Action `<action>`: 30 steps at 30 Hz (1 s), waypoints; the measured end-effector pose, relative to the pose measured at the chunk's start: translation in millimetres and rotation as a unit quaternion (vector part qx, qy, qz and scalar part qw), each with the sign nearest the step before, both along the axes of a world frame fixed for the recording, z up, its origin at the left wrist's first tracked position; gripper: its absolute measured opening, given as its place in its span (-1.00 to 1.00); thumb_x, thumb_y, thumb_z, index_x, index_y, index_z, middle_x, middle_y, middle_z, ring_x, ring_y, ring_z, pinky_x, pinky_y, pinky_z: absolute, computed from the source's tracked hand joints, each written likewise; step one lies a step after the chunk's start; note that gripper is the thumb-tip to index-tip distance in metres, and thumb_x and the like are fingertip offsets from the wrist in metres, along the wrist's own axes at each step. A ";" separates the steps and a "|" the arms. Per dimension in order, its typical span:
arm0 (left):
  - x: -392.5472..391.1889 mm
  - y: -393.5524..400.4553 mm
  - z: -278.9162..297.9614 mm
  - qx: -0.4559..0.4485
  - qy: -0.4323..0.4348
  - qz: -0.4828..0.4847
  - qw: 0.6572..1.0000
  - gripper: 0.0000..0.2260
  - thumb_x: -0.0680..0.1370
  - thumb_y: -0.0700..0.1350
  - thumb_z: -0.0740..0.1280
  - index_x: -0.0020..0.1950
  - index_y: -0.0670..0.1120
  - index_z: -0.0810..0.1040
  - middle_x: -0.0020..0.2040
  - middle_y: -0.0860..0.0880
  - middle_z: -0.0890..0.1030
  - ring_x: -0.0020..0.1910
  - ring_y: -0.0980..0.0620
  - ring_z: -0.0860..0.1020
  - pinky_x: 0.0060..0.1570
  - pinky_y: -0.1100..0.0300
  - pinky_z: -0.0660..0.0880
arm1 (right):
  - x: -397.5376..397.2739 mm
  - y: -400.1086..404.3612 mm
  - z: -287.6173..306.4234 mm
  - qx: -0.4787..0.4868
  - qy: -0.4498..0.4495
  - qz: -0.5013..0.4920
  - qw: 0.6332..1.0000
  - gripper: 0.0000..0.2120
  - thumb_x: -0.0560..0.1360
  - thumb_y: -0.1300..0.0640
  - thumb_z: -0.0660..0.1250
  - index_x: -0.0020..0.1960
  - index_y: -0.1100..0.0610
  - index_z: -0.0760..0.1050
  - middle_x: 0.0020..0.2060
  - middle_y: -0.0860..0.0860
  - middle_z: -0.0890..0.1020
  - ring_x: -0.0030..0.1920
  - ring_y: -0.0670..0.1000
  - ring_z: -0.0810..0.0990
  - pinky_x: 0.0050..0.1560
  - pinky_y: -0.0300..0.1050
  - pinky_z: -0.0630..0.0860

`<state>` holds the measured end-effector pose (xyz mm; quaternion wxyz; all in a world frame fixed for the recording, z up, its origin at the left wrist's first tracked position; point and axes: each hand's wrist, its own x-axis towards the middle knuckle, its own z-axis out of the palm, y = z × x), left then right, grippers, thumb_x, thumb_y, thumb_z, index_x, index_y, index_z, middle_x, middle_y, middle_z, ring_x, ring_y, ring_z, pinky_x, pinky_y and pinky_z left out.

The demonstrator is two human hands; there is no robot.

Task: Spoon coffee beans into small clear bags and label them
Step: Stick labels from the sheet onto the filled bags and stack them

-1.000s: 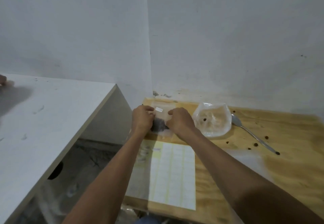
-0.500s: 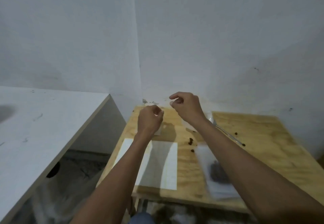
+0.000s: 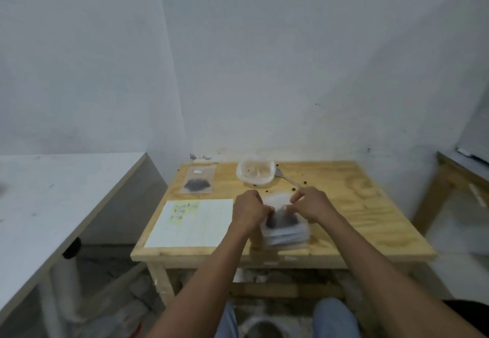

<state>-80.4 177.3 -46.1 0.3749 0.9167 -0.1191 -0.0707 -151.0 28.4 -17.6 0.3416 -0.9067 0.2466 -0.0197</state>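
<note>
On the wooden worktop (image 3: 344,205), toward its near edge, both hands meet over a clear bag (image 3: 280,217) holding a dark clump of beans. This bag lies on top of a stack of bags (image 3: 287,238). Left hand (image 3: 248,209) has its fingers curled onto the bag's left side; right hand (image 3: 311,205) has its fingers curled onto the right side, thumb and forefinger pinching near the top. Motion blur softens the contact, so the exact pinch points appear, rather than are confirmed, to sit at the bag's upper edge.

Left of the hands, a label sheet (image 3: 193,222) lies flat on the worktop, with a yellowed patch near its far left corner. Beyond the sheet, near the wall, a filled bag (image 3: 198,183) lies flat with a small white label (image 3: 198,171) near its top. Right of that bag stands a clear tub (image 3: 255,172), a few beans left in it. A spoon (image 3: 287,180) lies just right of the tub, its bowl touching or nearly touching the rim. Loose beans (image 3: 293,189) are scattered between tub and hands.
</note>
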 end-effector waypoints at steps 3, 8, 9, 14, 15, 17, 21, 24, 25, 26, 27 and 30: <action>-6.1 -0.4 -3.3 -0.031 -0.008 0.031 0.999 -0.75 0.45 -0.04 0.58 -0.11 -0.08 0.54 -0.20 0.04 0.54 -0.20 0.04 0.52 -0.25 0.16 0.43 | -5.1 6.9 -8.2 -0.003 -0.015 -0.010 1.000 -0.66 0.47 0.05 0.55 0.07 0.31 0.68 0.09 0.21 0.70 0.06 0.21 0.67 0.13 0.09 0.62; -8.7 -3.5 -2.1 -0.068 -0.024 0.043 0.996 -0.83 0.46 -0.21 0.57 -0.05 -0.14 0.60 -0.25 0.07 0.52 -0.35 0.20 0.47 -0.45 0.31 0.30 | -4.4 12.3 -4.7 -0.045 -0.022 -0.028 0.998 -0.84 0.46 0.11 0.55 -0.03 0.19 0.72 -0.04 0.05 0.71 -0.13 0.03 0.63 -0.10 -0.09 0.59; -7.9 -4.4 -2.0 -0.082 -0.022 0.044 0.995 -0.85 0.47 -0.25 0.55 -0.06 -0.13 0.61 -0.24 0.05 0.54 -0.37 0.19 0.50 -0.48 0.36 0.30 | -3.0 13.0 -3.3 -0.047 -0.027 -0.033 0.998 -0.87 0.46 0.14 0.55 -0.04 0.18 0.72 -0.05 0.05 0.71 -0.16 0.02 0.61 -0.11 -0.10 0.58; -0.8 -2.9 4.3 -0.274 0.068 0.078 0.956 -0.81 0.49 -0.40 0.43 -0.15 -0.12 0.62 -0.20 -0.09 0.65 -0.26 0.01 0.61 -0.35 0.26 0.47 | 4.6 8.5 3.8 0.019 -0.082 -0.040 0.996 -0.89 0.43 0.23 0.55 -0.04 0.15 0.72 0.02 0.05 0.69 -0.08 -0.01 0.54 -0.08 -0.17 0.47; 0.3 -0.9 8.2 -0.319 0.085 0.078 0.941 -0.80 0.49 -0.42 0.41 -0.16 -0.13 0.62 -0.20 -0.11 0.65 -0.27 -0.01 0.60 -0.32 0.22 0.50 | 6.2 7.6 6.7 0.043 -0.104 -0.041 0.993 -0.87 0.43 0.23 0.55 -0.03 0.12 0.72 0.05 0.04 0.69 -0.06 -0.02 0.54 -0.06 -0.18 0.46; 2.1 5.9 18.1 -0.387 0.102 0.067 0.914 -0.78 0.50 -0.47 0.37 -0.15 -0.15 0.61 -0.19 -0.13 0.62 -0.24 -0.04 0.58 -0.28 0.18 0.55 | 10.6 8.2 13.4 0.103 -0.158 -0.032 0.982 -0.83 0.41 0.20 0.57 -0.02 0.06 0.70 0.01 0.00 0.69 -0.05 -0.03 0.58 -0.07 -0.15 0.48; 11.9 31.3 39.8 -0.459 0.099 0.033 0.882 -0.74 0.52 -0.48 0.32 -0.06 -0.13 0.61 -0.09 -0.13 0.65 -0.12 -0.06 0.61 -0.14 0.12 0.61 | 25.6 21.0 30.6 0.216 -0.244 0.024 0.945 -0.75 0.41 0.22 0.57 0.03 -0.02 0.67 -0.12 0.01 0.65 -0.02 0.09 0.63 0.03 0.09 0.63; 24.7 59.7 53.8 -0.473 0.059 0.008 0.879 -0.78 0.52 -0.43 0.38 0.05 -0.15 0.62 -0.08 -0.15 0.66 -0.12 -0.10 0.64 -0.10 0.07 0.62 | 44.2 41.3 40.9 0.252 -0.281 0.057 0.924 -0.72 0.46 0.32 0.50 0.03 -0.03 0.66 -0.05 0.01 0.66 0.04 0.07 0.63 0.01 0.02 0.62; 29.8 71.0 57.7 -0.477 0.045 0.003 0.878 -0.79 0.53 -0.39 0.40 0.10 -0.15 0.62 -0.08 -0.16 0.68 -0.13 -0.10 0.65 -0.09 0.07 0.63 | 50.0 49.1 43.3 0.264 -0.293 0.061 0.917 -0.71 0.47 0.34 0.47 0.03 -0.02 0.66 -0.04 0.01 0.67 0.03 0.04 0.64 -0.04 -0.06 0.62; 36.1 83.2 60.3 -0.481 0.033 0.005 0.876 -0.80 0.55 -0.34 0.41 0.15 -0.16 0.60 -0.07 -0.18 0.70 -0.15 -0.08 0.66 -0.11 0.07 0.64 | 55.4 56.9 45.4 0.274 -0.305 0.060 0.910 -0.72 0.48 0.36 0.45 0.04 -0.01 0.65 -0.04 0.00 0.67 0.03 0.01 0.64 -0.08 -0.13 0.61; 43.0 96.8 61.7 -0.477 0.025 0.020 0.878 -0.80 0.57 -0.28 0.42 0.19 -0.15 0.59 -0.06 -0.18 0.72 -0.17 -0.06 0.67 -0.14 0.07 0.65 | 60.1 64.0 47.0 0.280 -0.316 0.056 0.905 -0.72 0.49 0.36 0.44 0.05 0.00 0.65 -0.03 -0.02 0.67 0.03 -0.02 0.64 -0.08 -0.16 0.61; 75.1 143.8 46.9 -0.356 -0.004 0.110 0.928 -0.83 0.58 -0.21 0.44 0.15 -0.14 0.57 -0.10 -0.20 0.71 -0.21 -0.09 0.64 -0.19 0.03 0.61 | 74.0 79.8 45.4 0.296 -0.333 0.044 0.894 -0.71 0.50 0.36 0.42 0.10 0.03 0.66 -0.07 -0.05 0.66 -0.03 -0.10 0.62 0.02 -0.03 0.61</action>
